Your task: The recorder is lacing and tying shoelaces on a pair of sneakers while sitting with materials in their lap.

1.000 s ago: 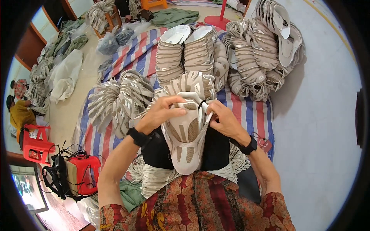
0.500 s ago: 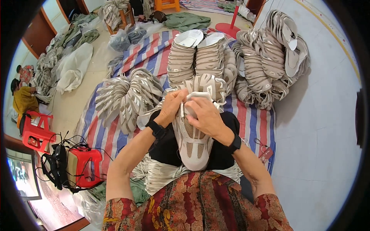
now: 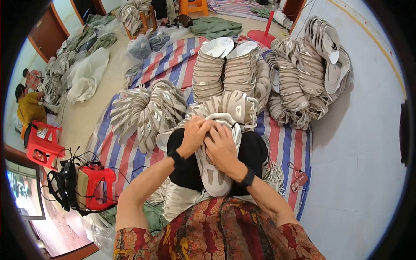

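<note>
A beige and white shoe upper [image 3: 216, 185] lies on my lap, its toe toward me and its padded collar pointing away. My left hand [image 3: 193, 135] is closed in a pinch at the left edge of its opening. Right beside it, my right hand [image 3: 222, 149] lies across the upper with bent fingers gripping near the same spot. The fingertips of both hands nearly meet, and whatever thin piece is between them is hidden. Just beyond my hands, a row of stacked shoe uppers [image 3: 234, 106] rests against my knees.
A fanned bundle of uppers [image 3: 149, 110] lies left on the striped sheet [image 3: 173, 63]; tall stacks [image 3: 208, 71] stand ahead, and a heap [image 3: 299, 73] leans by the right wall. Red stools [image 3: 99, 184] with cables are at left. A person in yellow [image 3: 30, 108] sits farther off.
My right hand has moved left and down across the upper, covering more of its middle. The collar's right side now shows. My left hand stays at the opening's left edge.
</note>
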Motion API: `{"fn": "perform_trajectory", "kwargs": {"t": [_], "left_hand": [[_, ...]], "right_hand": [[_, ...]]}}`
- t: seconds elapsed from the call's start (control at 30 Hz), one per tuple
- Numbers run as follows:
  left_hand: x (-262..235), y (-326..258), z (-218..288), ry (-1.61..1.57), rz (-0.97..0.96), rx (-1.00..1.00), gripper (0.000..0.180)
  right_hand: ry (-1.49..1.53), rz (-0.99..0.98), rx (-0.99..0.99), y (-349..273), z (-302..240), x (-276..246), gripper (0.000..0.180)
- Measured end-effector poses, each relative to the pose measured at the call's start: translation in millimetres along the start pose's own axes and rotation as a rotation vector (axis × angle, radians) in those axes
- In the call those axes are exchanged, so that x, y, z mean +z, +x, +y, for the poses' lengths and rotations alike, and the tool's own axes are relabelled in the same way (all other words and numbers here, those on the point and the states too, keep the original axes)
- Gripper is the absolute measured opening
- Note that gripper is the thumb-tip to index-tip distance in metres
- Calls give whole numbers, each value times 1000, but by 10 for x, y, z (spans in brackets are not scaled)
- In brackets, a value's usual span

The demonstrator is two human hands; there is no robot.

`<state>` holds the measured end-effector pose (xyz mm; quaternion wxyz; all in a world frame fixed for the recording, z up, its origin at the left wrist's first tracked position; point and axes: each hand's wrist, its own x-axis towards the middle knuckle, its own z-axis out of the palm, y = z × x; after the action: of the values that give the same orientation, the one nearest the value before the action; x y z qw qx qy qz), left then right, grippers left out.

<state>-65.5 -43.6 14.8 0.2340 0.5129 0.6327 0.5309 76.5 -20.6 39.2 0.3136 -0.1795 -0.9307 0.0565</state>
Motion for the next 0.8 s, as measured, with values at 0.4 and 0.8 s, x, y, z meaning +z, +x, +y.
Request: {"fn": "perform_trajectory", "kwargs": {"t": [0.4,0.8], "left_hand": [[105,402,207,31,-284,-281,52],[319,43,443,123,-232,-62,40]], "right_hand": [[349,-153,282,-206,1275,-247,18],[340,-120,129,-141,1272,-353,12]]}}
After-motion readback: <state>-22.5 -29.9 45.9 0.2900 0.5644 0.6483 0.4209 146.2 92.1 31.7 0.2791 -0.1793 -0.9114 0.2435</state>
